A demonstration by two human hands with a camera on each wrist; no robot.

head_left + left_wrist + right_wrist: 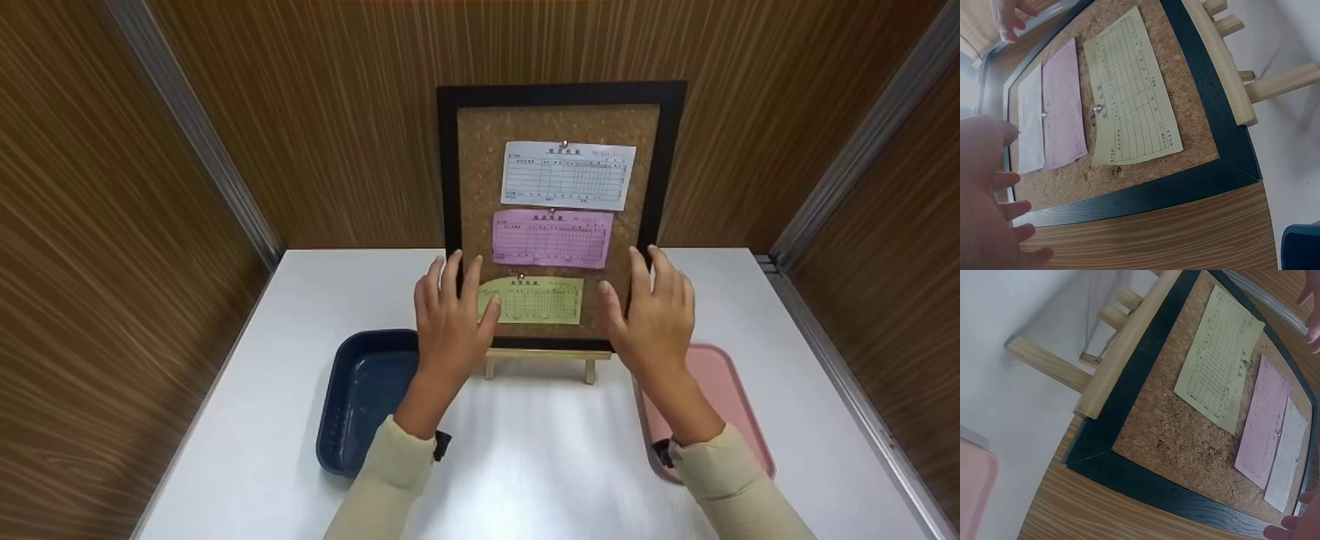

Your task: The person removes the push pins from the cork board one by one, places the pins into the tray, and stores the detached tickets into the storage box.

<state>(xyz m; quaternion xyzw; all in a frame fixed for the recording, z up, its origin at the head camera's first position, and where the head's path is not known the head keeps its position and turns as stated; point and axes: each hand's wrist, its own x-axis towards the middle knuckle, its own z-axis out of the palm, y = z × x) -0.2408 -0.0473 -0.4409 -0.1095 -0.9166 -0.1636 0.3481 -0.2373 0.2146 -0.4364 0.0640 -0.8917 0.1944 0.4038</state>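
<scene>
1. 2 hands raised in front of a black-framed cork board, propped upright on a small wooden easel at the middle of a white table.
2. Left hand spread, fingers straight and apart, before the board's lower left corner; thumb overlapping the left end of the green slip in the head view. Gripping nothing; contact with the frame impossible to tell.
3. Right hand likewise spread and relaxed, before the lower right corner of the frame, gripping nothing; touching or apart, impossible to tell.
4. 3 printed slips pinned on the cork, stacked from top to bottom: white slip highest, pink slip in the middle, green slip lowest.
5. 1 metal pin visible at the top edge of the green slip in the left wrist view.
6. Dark blue tray lying on the table to the left of the easel, partly under the left forearm.
7. Pink tray lying to the right, partly hidden by the right forearm.
8. Cream sleeves on both arms; wood-grain panels behind and at both sides.
</scene>
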